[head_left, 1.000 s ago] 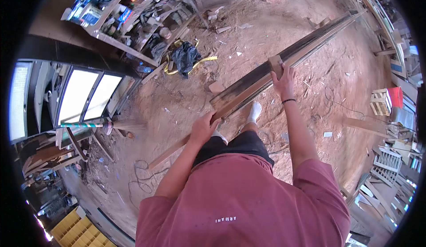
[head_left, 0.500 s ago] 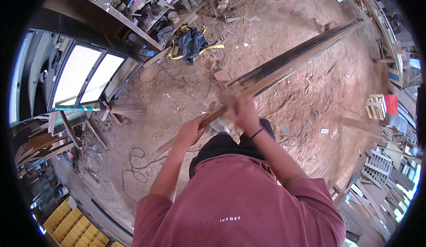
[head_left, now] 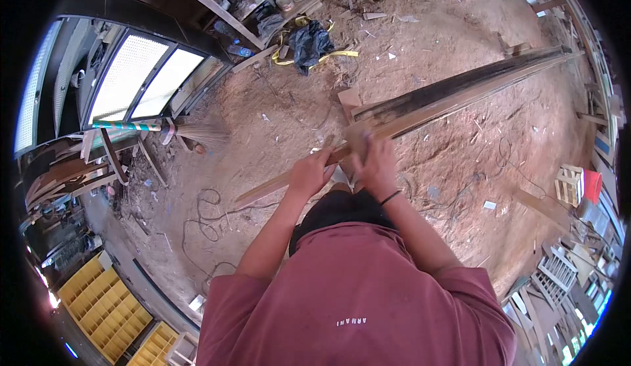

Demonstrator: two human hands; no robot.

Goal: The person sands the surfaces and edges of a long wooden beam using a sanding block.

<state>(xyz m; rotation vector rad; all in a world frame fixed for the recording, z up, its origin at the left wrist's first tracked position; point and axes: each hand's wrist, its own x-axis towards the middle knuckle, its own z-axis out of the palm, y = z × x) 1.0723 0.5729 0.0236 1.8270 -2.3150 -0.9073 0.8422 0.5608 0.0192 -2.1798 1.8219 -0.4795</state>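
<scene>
A long narrow wooden strip runs from the lower left up towards the right, beside a long dark plank. My left hand is closed round the strip, near the plank's near end. Just to its right, my right hand grips a small brown block, which rests against the strip. The wrist of that hand has a dark band. Part of a small board shows beneath the plank's near end.
A black plastic bag with yellow strapping lies on the dirt floor. A broom is at the left, near a cable. Yellow trays stand at the lower left. A red bucket and wooden crate are at the right.
My right hand has come down along the strip with the block, from far up the plank to close beside my left hand. The view has shifted slightly.
</scene>
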